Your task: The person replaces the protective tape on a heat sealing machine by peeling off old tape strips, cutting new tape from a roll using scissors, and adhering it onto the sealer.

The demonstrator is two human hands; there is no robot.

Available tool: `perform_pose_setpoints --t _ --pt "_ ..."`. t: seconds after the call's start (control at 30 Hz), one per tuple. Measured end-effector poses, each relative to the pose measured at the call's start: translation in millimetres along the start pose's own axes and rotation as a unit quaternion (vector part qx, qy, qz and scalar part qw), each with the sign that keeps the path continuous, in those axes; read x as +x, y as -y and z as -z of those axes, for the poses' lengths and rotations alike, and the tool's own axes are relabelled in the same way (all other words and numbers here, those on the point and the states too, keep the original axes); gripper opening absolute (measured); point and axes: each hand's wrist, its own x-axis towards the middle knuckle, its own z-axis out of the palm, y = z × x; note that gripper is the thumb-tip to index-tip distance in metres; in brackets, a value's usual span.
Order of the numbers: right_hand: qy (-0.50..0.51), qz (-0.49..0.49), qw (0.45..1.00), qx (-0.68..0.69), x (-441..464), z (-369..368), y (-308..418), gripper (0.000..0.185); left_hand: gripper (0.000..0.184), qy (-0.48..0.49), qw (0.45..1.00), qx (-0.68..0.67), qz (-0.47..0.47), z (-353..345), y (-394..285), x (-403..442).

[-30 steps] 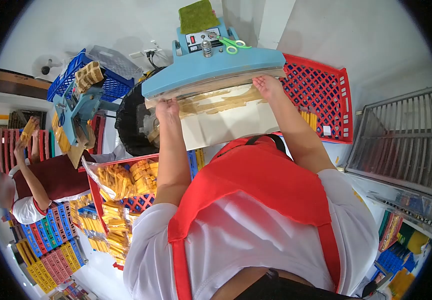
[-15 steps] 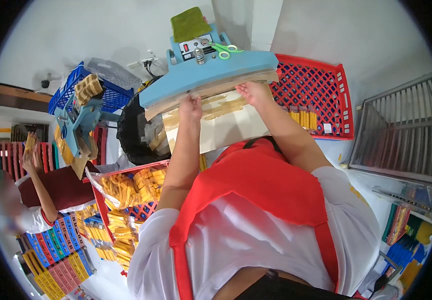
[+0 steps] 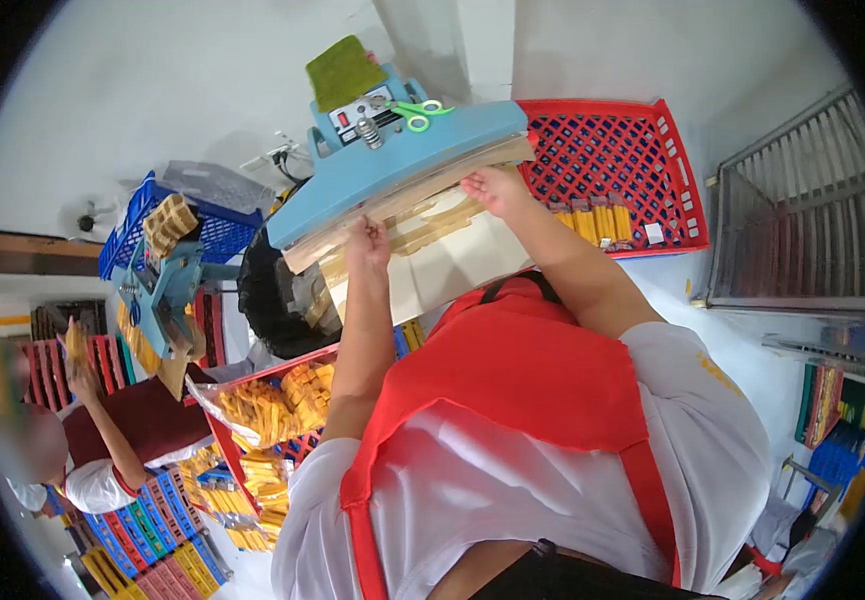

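At the front edge of a blue machine (image 3: pixel 413 165), both bare hands are being held with the fingers bent toward the thumbs. The left hand (image 3: pixel 369 243) is being positioned toward the left end of that edge, the right hand (image 3: pixel 496 190) nearer its right end; the spacing is probably being used to line something up evenly along the lip. Whether anything thin is being gripped by either hand cannot be told.

Below the lip, a white board (image 3: pixel 433 265) with brown strips along its far edge is being passed over by both hands, and is perhaps being provided as a rest for work. Green-handled scissors (image 3: pixel 403 106) are being carried on top of the machine, near its rear edge, presumably for easy reach. A green cloth (image 3: pixel 346 73) is being supported at the machine's back.

To the right, yellow packs (image 3: pixel 593 222) are being held in a row along the near edge of a red crate (image 3: pixel 691 180), seemingly for tidy storage. Beside the board's left edge, a bin is being lined by a black bag (image 3: pixel 265 295), likely for scraps.
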Motion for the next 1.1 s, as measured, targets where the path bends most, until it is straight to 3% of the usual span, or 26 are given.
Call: perform_pose_setpoints --t 0.17,0.23,0.37,0.57,0.77,0.87,0.93,1.1 --pt "0.070 -0.005 0.995 0.066 -29.5 4.2 23.7 0.025 0.007 0.002 1.000 0.016 -0.014 4.2 3.1 -8.2" --pt "-0.068 -0.029 0.990 0.119 -36.7 -1.7 30.8 0.027 0.007 -0.008 1.000 0.022 -0.015 4.3 5.6 -6.6" --pt "-0.091 0.004 0.993 0.070 -23.4 11.1 23.1 0.029 0.008 -0.016 0.999 0.028 -0.015 10.2 7.8 2.2" --pt "-0.060 -0.049 0.995 0.064 -5.3 30.1 19.5 0.023 0.009 -0.017 0.999 0.033 -0.017 3.1 6.7 -7.1" --pt "-0.111 0.076 0.983 0.124 -15.1 31.6 38.6 0.018 0.008 -0.010 0.999 0.033 -0.012 8.5 6.9 -0.1" --pt "-0.139 0.051 0.980 0.130 -0.9 37.0 37.1 0.019 0.008 -0.006 0.999 0.032 -0.014 7.6 7.7 -0.4" --pt "-0.072 -0.023 0.989 0.125 -0.8 30.2 38.7 0.018 0.008 -0.007 0.999 0.035 -0.015 7.0 6.9 -1.1" --pt "-0.092 -0.028 0.990 0.108 4.5 24.0 40.0 0.015 0.008 0.012 0.999 0.034 -0.016 6.3 5.1 -5.0"
